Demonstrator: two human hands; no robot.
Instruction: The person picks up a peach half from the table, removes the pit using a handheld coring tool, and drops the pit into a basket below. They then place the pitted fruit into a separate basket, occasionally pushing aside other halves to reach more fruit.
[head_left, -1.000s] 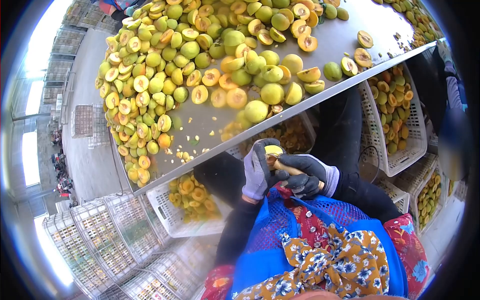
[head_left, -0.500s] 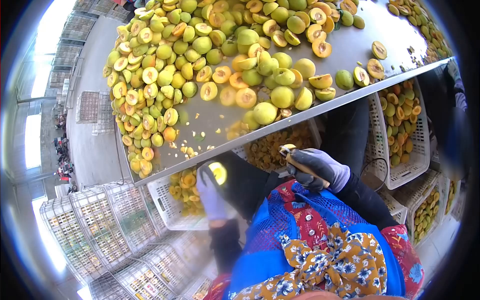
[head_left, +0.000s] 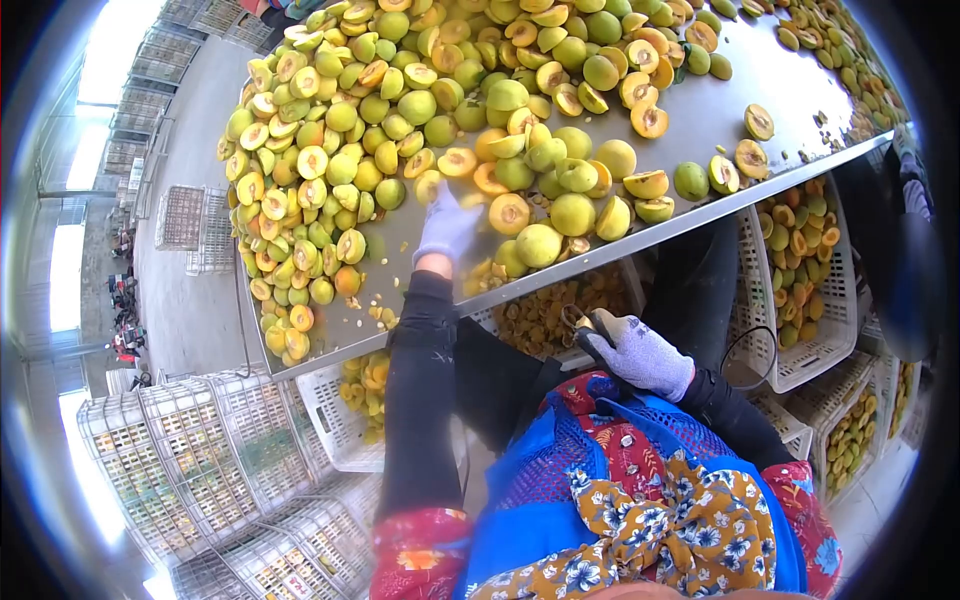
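My left hand [head_left: 447, 226], in a pale lavender glove, reaches over the metal table [head_left: 385, 240] with thumb and fingers apart. Its fingertips are right at a halved apricot [head_left: 428, 186], cut side partly showing. More apricot halves [head_left: 509, 213] and greenish-yellow apricots [head_left: 539, 246] lie just right of it. Closer to my body, my right hand [head_left: 642, 356], gloved with dark finger patches, is wrapped around a pitting tool. The metal loop [head_left: 571, 314] of the tool points up and left; the handle is mostly hidden in the palm.
A large heap of apricots [head_left: 345, 120] covers the table's far left. Under its edge stand a crate of orange pieces [head_left: 565, 300] and a white crate [head_left: 325, 415]. Another full crate [head_left: 790, 370] is at right. Stacked crates [head_left: 200, 450] stand at left.
My left hand has moved from above the white crate, where it had a yellow fruit piece, up onto the table among the apricots. My right hand has turned slightly, still holding the tool.
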